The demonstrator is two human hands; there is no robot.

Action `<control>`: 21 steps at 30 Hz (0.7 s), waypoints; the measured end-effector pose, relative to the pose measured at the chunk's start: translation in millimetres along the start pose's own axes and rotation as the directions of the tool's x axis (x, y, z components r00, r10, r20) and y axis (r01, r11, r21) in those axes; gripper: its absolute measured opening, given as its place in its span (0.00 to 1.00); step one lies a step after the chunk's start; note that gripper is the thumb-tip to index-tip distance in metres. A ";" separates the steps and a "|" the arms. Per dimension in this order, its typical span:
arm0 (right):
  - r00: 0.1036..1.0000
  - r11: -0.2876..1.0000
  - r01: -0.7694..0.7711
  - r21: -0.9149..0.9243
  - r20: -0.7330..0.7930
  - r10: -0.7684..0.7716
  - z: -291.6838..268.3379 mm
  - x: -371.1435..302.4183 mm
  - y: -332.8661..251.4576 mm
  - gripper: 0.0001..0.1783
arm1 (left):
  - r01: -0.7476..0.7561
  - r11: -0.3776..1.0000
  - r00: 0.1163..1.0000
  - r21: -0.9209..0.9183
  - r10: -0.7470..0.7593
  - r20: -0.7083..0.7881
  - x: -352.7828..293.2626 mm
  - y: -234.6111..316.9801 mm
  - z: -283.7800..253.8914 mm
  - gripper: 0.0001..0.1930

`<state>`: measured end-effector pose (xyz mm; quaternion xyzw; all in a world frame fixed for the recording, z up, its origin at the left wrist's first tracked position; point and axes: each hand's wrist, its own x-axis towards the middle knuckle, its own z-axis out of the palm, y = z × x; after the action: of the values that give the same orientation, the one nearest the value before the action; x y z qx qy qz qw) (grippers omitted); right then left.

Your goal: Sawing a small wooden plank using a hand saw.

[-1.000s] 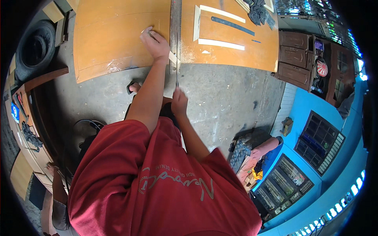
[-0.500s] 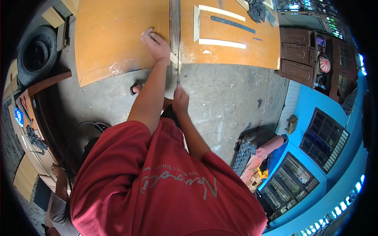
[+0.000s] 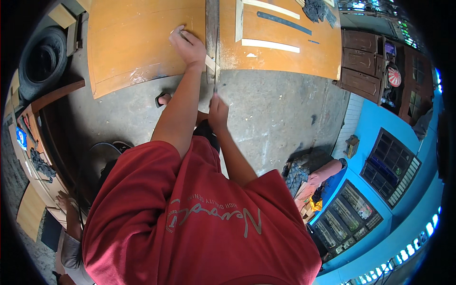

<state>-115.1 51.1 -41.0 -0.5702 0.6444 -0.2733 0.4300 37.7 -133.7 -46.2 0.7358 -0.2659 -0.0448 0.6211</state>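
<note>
My left hand (image 3: 190,47) is closed over a narrow wooden strip (image 3: 210,62) on the orange-brown tabletop (image 3: 137,42). The strip's pale end sticks out past my wrist, over the dark wooden bar (image 3: 212,28) that runs between the table's two halves. Just off the table's near edge, my right hand (image 3: 218,113) is closed on a hand saw (image 3: 216,85). Its thin blade shows edge-on and runs forward along the bar, beside the strip's end; its handle is mostly hidden in my fist. Pale sawdust lies to the right of the blade.
On the right half of the table lie pale wooden strips (image 3: 270,46), a dark flat bar (image 3: 284,23) and a dark cloth bundle (image 3: 317,10). Tyres (image 3: 45,61) stand at the left. Another person's arm (image 3: 72,223) reaches to a bench at the lower left.
My right hand and the saw have moved slightly forward. My left hand stays on the wooden strip. The view has shifted a little.
</note>
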 end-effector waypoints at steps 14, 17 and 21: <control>0.999 1.000 0.012 -0.015 -0.043 -0.012 7.1 22.5 -9.3 0.29 | -0.028 1.000 1.000 -0.009 0.028 0.013 1.1 3.4 0.7 0.12; 0.999 0.991 -0.037 -0.129 -0.018 0.035 -5.5 -50.3 33.2 0.27 | 0.024 1.000 1.000 0.007 -0.024 0.012 -2.2 1.1 1.7 0.12; 0.985 0.987 -0.158 -0.039 0.067 0.160 -23.9 -99.5 29.1 0.26 | -0.020 1.000 1.000 -0.017 0.020 0.003 1.2 -8.3 0.9 0.12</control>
<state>-152.4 150.2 -29.9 -0.5332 0.6770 -0.2070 0.4632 41.1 -134.3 -53.8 0.7278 -0.2737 -0.0419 0.6274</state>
